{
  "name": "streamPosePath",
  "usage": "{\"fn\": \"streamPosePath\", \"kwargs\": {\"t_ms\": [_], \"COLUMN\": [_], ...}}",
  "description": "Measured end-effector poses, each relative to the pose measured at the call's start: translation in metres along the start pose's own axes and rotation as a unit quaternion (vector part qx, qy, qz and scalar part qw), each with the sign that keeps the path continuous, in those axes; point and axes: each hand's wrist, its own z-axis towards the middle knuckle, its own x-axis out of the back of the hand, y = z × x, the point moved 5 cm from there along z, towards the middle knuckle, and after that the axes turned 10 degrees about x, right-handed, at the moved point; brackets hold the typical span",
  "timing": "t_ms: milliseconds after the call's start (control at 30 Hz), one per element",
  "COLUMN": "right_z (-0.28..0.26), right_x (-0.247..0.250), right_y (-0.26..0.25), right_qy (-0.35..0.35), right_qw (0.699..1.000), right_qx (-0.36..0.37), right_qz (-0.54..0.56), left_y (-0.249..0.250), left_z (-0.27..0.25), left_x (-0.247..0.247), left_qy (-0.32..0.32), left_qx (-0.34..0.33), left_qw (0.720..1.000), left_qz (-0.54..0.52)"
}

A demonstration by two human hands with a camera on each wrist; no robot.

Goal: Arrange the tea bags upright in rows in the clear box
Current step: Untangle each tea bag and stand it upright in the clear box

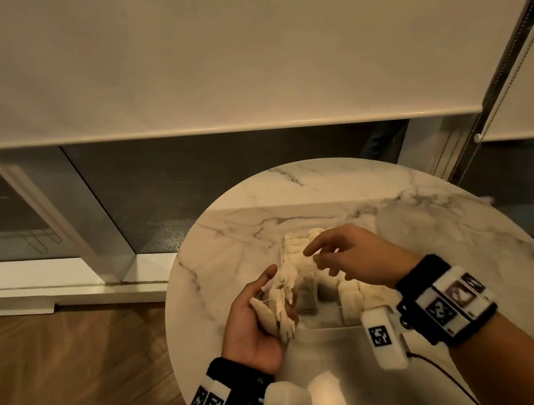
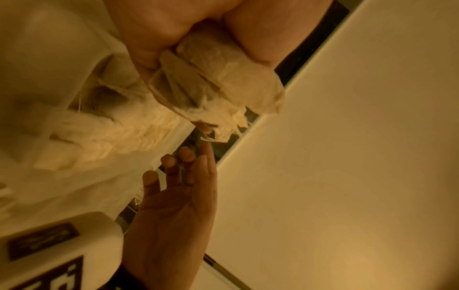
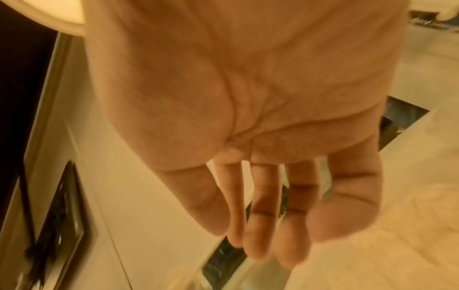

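Tea bags (image 1: 278,313): a small bunch sits gripped in the left hand (image 1: 258,326), fingers curled round it, just short of the near-left edge of the clear box (image 1: 322,326); the rest (image 1: 301,254) stand packed in rows under and beyond the right hand (image 1: 350,256). Right hand is empty, fingers loosely spread, hovering over the rows, fingertip close to the bunch's loose strings (image 2: 207,139). Risks, as I judge them: strings look tangled, so pulling one bag could drag several out of the left hand; the bags are soft paper and a tight squeeze may crush or tear them; the right hand coming down on the rows could knock standing bags flat; the light box may slide on the marble counter (image 1: 230,241) with neither hand bracing it. Hard to tell: box walls are nearly invisible, so free slots are unclear; the bag count in the left hand is unclear; the right wrist view is mostly palm and blur; the right forearm hides the rows nearest it.
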Motion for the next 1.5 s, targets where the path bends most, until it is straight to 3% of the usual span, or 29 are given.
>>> {"fn": "streamPosePath", "kwargs": {"t_ms": [67, 133, 433, 533, 800, 967, 1133, 1200, 1333, 1500], "right_z": [-0.021, -0.041, -0.066, -0.067, -0.068, -0.068, -0.064, -0.061, -0.052, -0.031], "right_x": [0.006, 0.006, -0.005, 0.0, 0.012, 0.012, 0.005, 0.002, -0.001, 0.009], "right_y": [-0.007, -0.015, -0.004, 0.0, 0.007, 0.012, 0.017, 0.018, 0.016, 0.015], "right_qy": [0.085, 0.127, 0.133, 0.165, 0.246, 0.265, 0.265, 0.246, 0.184, 0.204], "right_qw": [0.994, 0.985, 0.977, 0.973, 0.936, 0.908, 0.898, 0.907, 0.954, 0.959], "right_qx": [0.014, 0.026, 0.001, 0.002, 0.024, 0.027, 0.018, 0.008, 0.008, 0.037], "right_qz": [0.074, 0.113, 0.165, 0.163, 0.252, 0.324, 0.351, 0.341, 0.239, 0.191], "left_y": [-0.006, -0.014, -0.04, -0.044, -0.049, -0.05, -0.05, -0.049, -0.046, -0.036], "left_z": [0.001, -0.002, -0.003, -0.006, -0.004, -0.001, 0.004, 0.009, 0.018, 0.018], "left_x": [-0.008, -0.018, -0.033, -0.037, -0.03, -0.027, -0.023, -0.018, -0.006, 0.0], "left_qy": [-0.008, -0.012, -0.021, -0.016, 0.022, 0.014, 0.016, 0.03, 0.029, 0.04], "left_qx": [-0.005, -0.005, -0.013, -0.018, 0.008, 0.015, -0.014, -0.033, -0.049, -0.063], "left_qw": [1.0, 0.999, 0.995, 0.994, 0.992, 0.992, 0.981, 0.975, 0.973, 0.975], "left_qz": [0.024, 0.049, 0.098, 0.11, 0.127, 0.128, 0.195, 0.217, 0.223, 0.21]}}
